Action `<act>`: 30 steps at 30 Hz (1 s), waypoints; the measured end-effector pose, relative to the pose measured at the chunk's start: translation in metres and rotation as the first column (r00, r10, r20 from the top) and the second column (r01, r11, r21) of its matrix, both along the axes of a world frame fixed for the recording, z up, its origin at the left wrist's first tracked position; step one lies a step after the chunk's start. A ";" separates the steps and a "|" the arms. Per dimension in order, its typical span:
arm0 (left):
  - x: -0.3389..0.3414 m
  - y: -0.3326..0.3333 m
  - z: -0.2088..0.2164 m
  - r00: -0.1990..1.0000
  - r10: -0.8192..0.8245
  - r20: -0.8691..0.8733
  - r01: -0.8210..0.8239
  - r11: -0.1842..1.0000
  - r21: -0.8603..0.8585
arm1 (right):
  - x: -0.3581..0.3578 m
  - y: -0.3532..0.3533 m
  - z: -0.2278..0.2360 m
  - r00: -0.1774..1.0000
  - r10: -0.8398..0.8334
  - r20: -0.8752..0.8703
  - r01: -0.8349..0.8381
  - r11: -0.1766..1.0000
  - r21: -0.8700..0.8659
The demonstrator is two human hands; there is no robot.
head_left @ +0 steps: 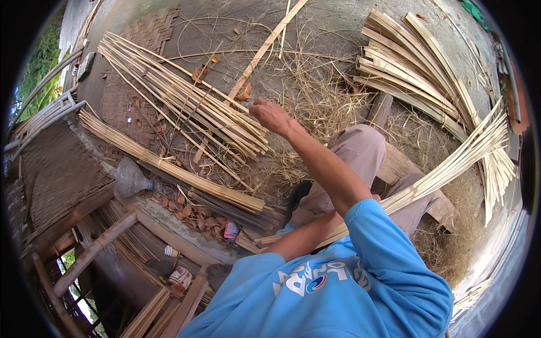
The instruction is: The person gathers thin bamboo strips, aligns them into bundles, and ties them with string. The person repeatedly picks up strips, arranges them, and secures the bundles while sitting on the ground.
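Observation:
My right hand reaches out to the far left, past the ends of a fanned pile of split bamboo strips on the ground. Its fingers are curled together; what they hold, if anything, is too small to make out. A pale bundle of thin bamboo strips slants across my lap and rises to the right. My left forearm crosses over that bundle at my lap. Most of my left hand is hidden behind my right arm, with only a small part showing at the bundle.
More strips lie fanned at the far right, and a tied bundle lies at left. Curly shavings litter the ground. A clear plastic bottle rests beside a bamboo frame. A wooden board is by my legs.

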State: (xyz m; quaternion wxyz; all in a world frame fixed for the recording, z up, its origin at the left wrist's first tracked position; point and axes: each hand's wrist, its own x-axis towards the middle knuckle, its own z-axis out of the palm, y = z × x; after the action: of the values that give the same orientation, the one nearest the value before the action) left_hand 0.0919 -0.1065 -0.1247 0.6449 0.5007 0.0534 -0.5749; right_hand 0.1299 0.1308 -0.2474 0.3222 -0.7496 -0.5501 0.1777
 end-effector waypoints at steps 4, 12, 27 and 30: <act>0.011 0.024 0.040 0.996 -0.084 -0.003 0.084 0.987 0.135 | -0.015 -0.041 -0.067 0.967 0.147 0.208 -0.108 0.976 -0.188; 0.005 0.005 -0.007 0.990 0.085 -0.117 -0.088 0.996 -0.024 | 0.056 -0.035 0.134 0.741 -0.008 -0.671 0.072 0.995 0.068; 0.019 -0.003 -0.016 0.974 0.110 -0.198 -0.141 0.979 -0.147 | 0.263 -0.393 0.195 0.330 -0.895 -0.302 0.944 0.318 0.089; 0.016 -0.005 -0.017 0.968 0.118 -0.222 -0.153 0.977 -0.147 | 0.252 -0.347 0.140 0.568 -0.822 -0.034 0.820 0.569 -0.054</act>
State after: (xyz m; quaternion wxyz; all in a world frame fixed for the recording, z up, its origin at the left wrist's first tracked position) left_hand 0.1080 -0.1113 -0.1415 0.7121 0.3772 0.1089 -0.5821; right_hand 0.3818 -0.2162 -0.1077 0.3710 -0.9191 -0.1276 0.0374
